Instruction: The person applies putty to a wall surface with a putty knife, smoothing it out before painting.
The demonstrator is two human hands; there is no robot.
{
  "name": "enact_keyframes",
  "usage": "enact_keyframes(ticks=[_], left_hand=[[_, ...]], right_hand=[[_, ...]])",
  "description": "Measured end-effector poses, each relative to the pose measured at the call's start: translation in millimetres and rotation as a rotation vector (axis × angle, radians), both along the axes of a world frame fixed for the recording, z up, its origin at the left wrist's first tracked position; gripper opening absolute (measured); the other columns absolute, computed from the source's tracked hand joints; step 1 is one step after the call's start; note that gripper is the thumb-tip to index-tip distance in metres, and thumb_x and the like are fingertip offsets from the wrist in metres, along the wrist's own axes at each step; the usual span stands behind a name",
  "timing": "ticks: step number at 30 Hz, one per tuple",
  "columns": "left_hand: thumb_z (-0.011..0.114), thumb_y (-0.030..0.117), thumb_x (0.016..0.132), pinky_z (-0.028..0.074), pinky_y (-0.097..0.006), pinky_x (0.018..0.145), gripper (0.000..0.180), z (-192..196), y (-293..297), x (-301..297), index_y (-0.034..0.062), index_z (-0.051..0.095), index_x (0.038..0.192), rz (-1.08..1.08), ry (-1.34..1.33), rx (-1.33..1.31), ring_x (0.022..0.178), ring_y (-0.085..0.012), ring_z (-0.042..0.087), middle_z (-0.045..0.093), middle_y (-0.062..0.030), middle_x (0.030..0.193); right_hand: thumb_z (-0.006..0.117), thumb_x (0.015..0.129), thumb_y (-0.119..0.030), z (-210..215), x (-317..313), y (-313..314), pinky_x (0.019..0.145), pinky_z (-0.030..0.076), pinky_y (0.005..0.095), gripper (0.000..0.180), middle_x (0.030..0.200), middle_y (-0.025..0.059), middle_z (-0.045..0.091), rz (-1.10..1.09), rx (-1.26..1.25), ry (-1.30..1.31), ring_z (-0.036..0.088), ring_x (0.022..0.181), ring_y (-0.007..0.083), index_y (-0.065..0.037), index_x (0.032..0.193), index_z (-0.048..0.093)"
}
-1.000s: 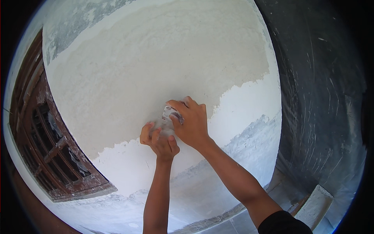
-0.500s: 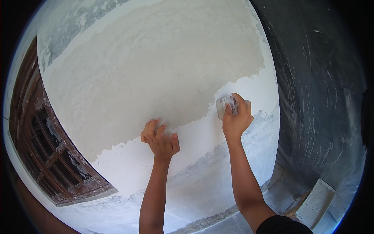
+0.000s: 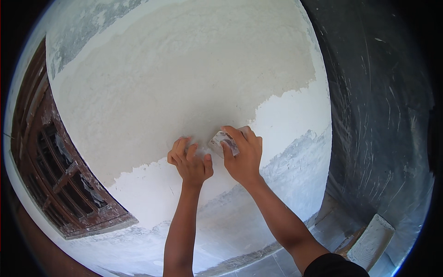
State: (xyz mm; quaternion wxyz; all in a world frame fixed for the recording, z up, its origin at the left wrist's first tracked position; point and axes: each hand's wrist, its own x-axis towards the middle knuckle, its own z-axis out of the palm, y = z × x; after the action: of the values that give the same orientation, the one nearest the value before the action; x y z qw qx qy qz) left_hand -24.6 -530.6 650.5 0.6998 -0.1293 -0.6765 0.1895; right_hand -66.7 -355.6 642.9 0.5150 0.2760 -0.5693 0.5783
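Here, the right hand [image 3: 243,157] presses a small putty-smeared scraper [image 3: 223,141] flat against the wall [image 3: 175,83], fingers clamped over the blade. The left hand [image 3: 190,161] rests just beside it, fingers curled and knuckles touching the plaster, holding nothing. A brown wooden window frame [image 3: 60,180] lies far left.

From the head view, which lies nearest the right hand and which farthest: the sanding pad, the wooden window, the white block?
1. Sanding pad: under the right hand's fingers, against the wall.
2. White block: lower right, on the floor.
3. Wooden window: far left.
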Motion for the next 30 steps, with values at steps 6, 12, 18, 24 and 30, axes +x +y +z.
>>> enact_keyframes(ticks=[6, 12, 18, 24, 30], left_hand=[[0.045, 0.035, 0.095, 0.022, -0.043, 0.095, 0.039, 0.2, -0.3, 3.2, 0.0078, 0.043, 0.123, -0.004, -0.029, 0.006, 0.119, -0.031, 0.043, 0.049, -0.0177, 0.125], [0.046, 0.035, 0.095, 0.022, -0.043, 0.097, 0.04, -2.3, -2.1, -0.8, 0.0073, 0.043, 0.123, -0.058, 0.014, 0.013, 0.12, -0.0307, 0.04, 0.049, -0.0188, 0.124], [0.046, 0.033, 0.095, 0.022, -0.043, 0.097, 0.038, -3.4, -3.5, 1.6, 0.0072, 0.043, 0.122, -0.061, 0.006, -0.009, 0.12, -0.0309, 0.041, 0.049, -0.0187, 0.124], [0.045, 0.034, 0.095, 0.022, -0.043, 0.097, 0.038, -1.3, -4.3, 1.9, 0.0068, 0.043, 0.121, -0.052, 0.017, -0.004, 0.12, -0.0305, 0.042, 0.049, -0.0188, 0.124], [0.045, 0.034, 0.096, 0.023, -0.043, 0.096, 0.038, -2.3, 0.3, -0.8, 0.0062, 0.044, 0.12, -0.046, -0.022, -0.02, 0.118, -0.0309, 0.043, 0.049, -0.0185, 0.123]], right_hand=[[0.069, 0.076, -0.002, -10.8, -42.7, 24.9, 0.073, 0.036, 0.0375, 0.035, 0.092, 0.005, 0.059, -0.098, -0.326, -0.303, 0.059, 0.084, 0.024, -0.014, 0.108, 0.067], [0.074, 0.073, -0.003, 8.3, -15.5, -24.7, 0.074, 0.037, 0.0382, 0.043, 0.094, 0.0051, 0.059, 0.121, -0.029, -0.167, 0.059, 0.089, 0.0248, -0.014, 0.113, 0.065], [0.071, 0.076, -0.006, 7.6, -21.7, -2.4, 0.073, 0.036, 0.0379, 0.037, 0.094, 0.0047, 0.058, 0.093, -0.234, -0.213, 0.058, 0.09, 0.0233, -0.014, 0.112, 0.065], [0.071, 0.076, -0.004, 1.5, -40.0, -5.2, 0.073, 0.038, 0.0389, 0.037, 0.096, 0.0064, 0.059, 0.037, -0.272, -0.292, 0.06, 0.083, 0.0254, -0.013, 0.111, 0.065], [0.072, 0.074, -0.006, 8.1, -12.3, -17.9, 0.074, 0.038, 0.0372, 0.039, 0.093, 0.0051, 0.057, 0.152, -0.166, -0.144, 0.059, 0.086, 0.0244, -0.015, 0.111, 0.064]])
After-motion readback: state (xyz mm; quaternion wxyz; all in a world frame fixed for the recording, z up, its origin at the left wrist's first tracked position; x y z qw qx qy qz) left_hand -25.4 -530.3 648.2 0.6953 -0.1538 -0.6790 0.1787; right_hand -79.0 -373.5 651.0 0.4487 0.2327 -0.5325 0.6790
